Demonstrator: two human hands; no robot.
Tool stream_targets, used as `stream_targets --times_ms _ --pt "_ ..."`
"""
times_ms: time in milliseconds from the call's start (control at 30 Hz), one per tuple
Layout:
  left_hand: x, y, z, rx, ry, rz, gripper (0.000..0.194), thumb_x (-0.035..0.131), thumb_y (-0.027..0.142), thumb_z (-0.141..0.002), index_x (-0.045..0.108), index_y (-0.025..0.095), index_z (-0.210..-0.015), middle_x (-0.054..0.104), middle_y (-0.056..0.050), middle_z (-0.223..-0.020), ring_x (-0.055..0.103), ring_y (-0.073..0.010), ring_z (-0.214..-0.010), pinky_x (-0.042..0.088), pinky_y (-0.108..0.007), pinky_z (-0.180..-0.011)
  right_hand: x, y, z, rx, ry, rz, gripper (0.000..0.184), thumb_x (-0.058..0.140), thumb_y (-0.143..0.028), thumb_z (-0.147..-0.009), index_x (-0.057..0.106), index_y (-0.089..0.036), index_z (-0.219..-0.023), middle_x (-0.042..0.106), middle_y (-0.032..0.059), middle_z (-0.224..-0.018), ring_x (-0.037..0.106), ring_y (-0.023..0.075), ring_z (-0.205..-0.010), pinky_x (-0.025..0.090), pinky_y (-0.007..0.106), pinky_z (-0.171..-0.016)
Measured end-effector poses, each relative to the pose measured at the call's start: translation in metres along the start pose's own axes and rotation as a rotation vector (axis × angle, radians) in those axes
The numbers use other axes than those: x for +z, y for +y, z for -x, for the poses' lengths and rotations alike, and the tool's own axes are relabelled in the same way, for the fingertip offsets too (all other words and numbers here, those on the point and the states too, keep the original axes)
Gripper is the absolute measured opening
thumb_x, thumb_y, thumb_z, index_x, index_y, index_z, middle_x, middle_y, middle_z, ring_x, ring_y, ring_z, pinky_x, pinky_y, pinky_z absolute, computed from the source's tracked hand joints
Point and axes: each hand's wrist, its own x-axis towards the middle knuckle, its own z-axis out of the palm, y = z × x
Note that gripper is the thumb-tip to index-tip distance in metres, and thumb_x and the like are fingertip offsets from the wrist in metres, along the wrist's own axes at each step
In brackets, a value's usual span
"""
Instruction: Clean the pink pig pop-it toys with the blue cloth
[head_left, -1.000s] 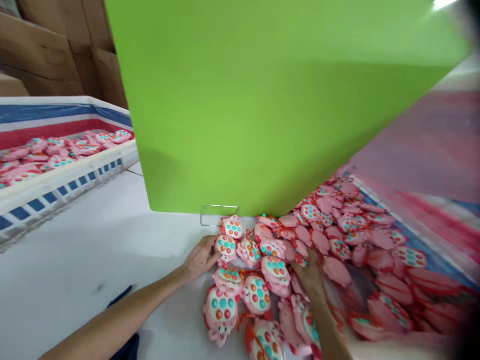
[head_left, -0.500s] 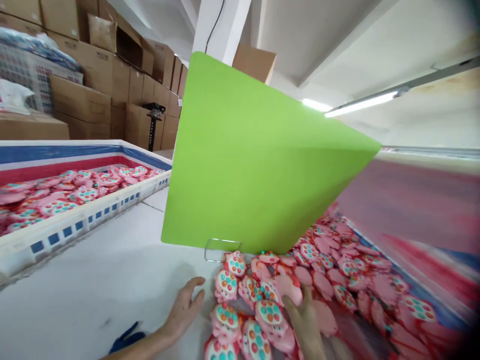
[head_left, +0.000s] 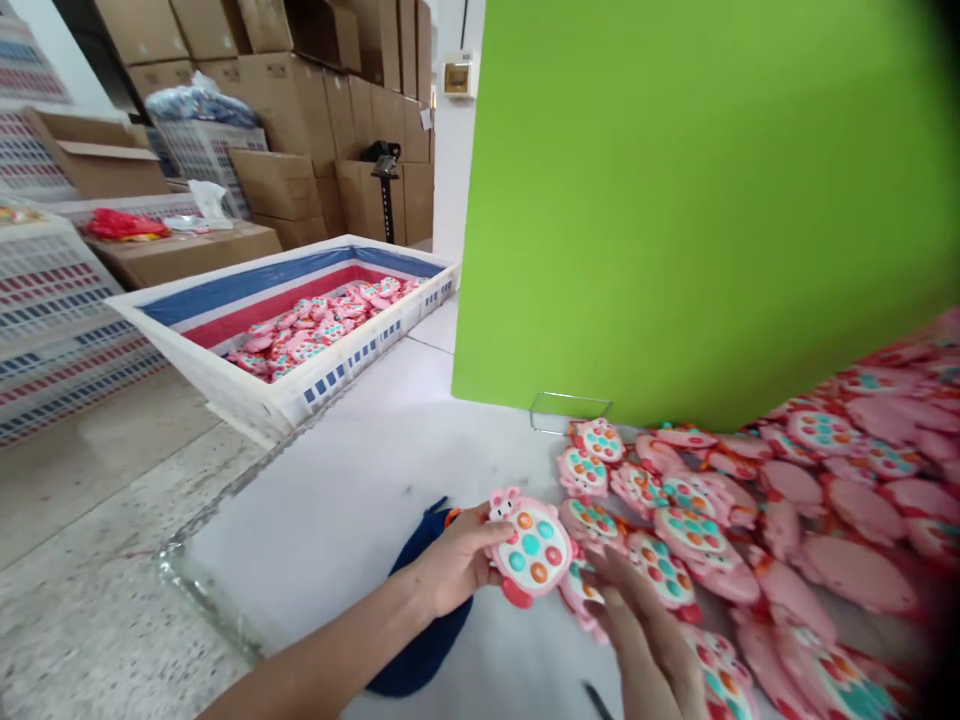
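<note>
My left hand (head_left: 450, 562) grips a pink pig-shaped toy (head_left: 531, 546) with teal, orange and red buttons, lifted a little above the white table (head_left: 330, 510). Its fingers curl round the toy's left edge. My right hand (head_left: 651, 645) hovers just right of and below that toy, fingers stretched out over the heap, holding nothing that I can see. A pile of the same pink toys (head_left: 750, 520) spreads across the table to the right, some face up, some face down.
A big green board (head_left: 690, 200) stands upright behind the pile, on a clear stand (head_left: 568, 412). A dark blue cloth (head_left: 424, 640) lies under my left wrist. A white crate (head_left: 300, 330) with more pink toys sits at left. Cardboard boxes (head_left: 315, 100) stack behind.
The view has swung left. My left hand has picked one pink toy off the edge of the pile and now holds it; before, it lay open beside the toys.
</note>
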Motion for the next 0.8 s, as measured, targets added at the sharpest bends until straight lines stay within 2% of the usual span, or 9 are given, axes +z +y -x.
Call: stream_targets --times_ms 100,200,300,367,433,533,667,800 --pt "-0.003 -0.004 0.009 -0.017 -0.032 -0.079 0.043 0.073 0.028 -0.066 0.059 0.012 -0.104 0.067 -0.01 -0.089 0.064 -0.0185 -0.074 0.05 -0.026 -0.062 0.014 0.006 0.013 0.155 -0.098 -0.172 0.06 0.061 -0.055 -0.074 0.056 -0.017 -0.121 0.06 0.0125 -0.124 0.059 0.0312 -0.106 0.054 0.039 -0.079" --pt "-0.006 -0.005 0.016 -0.014 -0.102 -0.242 0.049 0.073 0.032 -0.067 0.058 0.012 -0.11 0.066 -0.011 -0.094 0.064 -0.0212 -0.082 0.05 -0.029 -0.069 0.029 0.002 0.02 0.202 -0.098 -0.17 0.067 0.063 -0.057 -0.072 0.054 -0.014 -0.123 0.059 0.0128 -0.126 0.057 0.0302 -0.108 0.054 0.036 -0.078" --pt "-0.01 0.002 0.025 0.024 -0.191 -0.403 0.053 0.071 0.034 -0.071 0.056 0.015 -0.117 0.066 -0.008 -0.096 0.062 -0.0197 -0.086 0.048 -0.03 -0.078 0.036 -0.006 0.024 0.164 -0.098 -0.072 0.066 0.063 -0.06 -0.068 0.059 -0.016 -0.117 0.064 0.011 -0.116 0.061 0.0283 -0.097 0.055 0.032 -0.067" --pt "-0.014 0.008 0.031 0.028 -0.24 -0.508 0.052 0.069 0.035 -0.073 0.054 0.017 -0.121 0.065 -0.006 -0.098 0.06 -0.0194 -0.091 0.045 -0.031 -0.084 0.04 -0.011 0.025 0.088 -0.119 -0.012 0.058 0.064 -0.06 -0.067 0.064 -0.018 -0.107 0.069 0.0067 -0.097 0.063 0.0238 -0.082 0.052 0.028 -0.059" --pt "-0.017 0.011 0.036 0.024 -0.258 -0.608 0.049 0.066 0.035 -0.076 0.054 0.02 -0.121 0.064 -0.005 -0.099 0.059 -0.0189 -0.094 0.044 -0.03 -0.085 0.044 -0.013 0.026 0.028 -0.127 0.061 0.049 0.067 -0.058 -0.065 0.065 -0.019 -0.095 0.068 0.0021 -0.077 0.059 0.0184 -0.068 0.048 0.025 -0.055" --pt "-0.018 0.008 0.04 0.034 -0.222 -0.593 0.051 0.067 0.037 -0.074 0.053 0.02 -0.119 0.062 -0.004 -0.097 0.058 -0.0179 -0.088 0.045 -0.029 -0.078 0.05 -0.011 0.028 0.045 -0.057 0.079 0.044 0.067 -0.057 -0.065 0.062 -0.019 -0.086 0.063 -0.0005 -0.067 0.054 0.0146 -0.06 0.044 0.023 -0.052" --pt "-0.015 -0.004 0.043 0.12 -0.103 -0.475 0.068 0.08 0.029 -0.056 0.05 0.02 -0.115 0.059 -0.004 -0.097 0.056 -0.0178 -0.087 0.045 -0.028 -0.075 0.057 -0.007 0.029 0.105 -0.001 -0.038 0.045 0.064 -0.056 -0.068 0.057 -0.019 -0.091 0.065 0.001 -0.071 0.057 0.0167 -0.063 0.047 0.025 -0.055" --pt "-0.017 -0.007 0.047 0.256 0.015 -0.584 0.058 0.076 0.018 -0.058 0.052 0.02 -0.111 0.056 -0.002 -0.098 0.053 -0.0147 -0.084 0.042 -0.025 -0.073 0.065 -0.005 0.032 0.127 -0.03 -0.115 0.049 0.064 -0.056 -0.07 0.057 -0.019 -0.101 0.068 0.005 -0.087 0.062 0.0226 -0.079 0.051 0.028 -0.062"
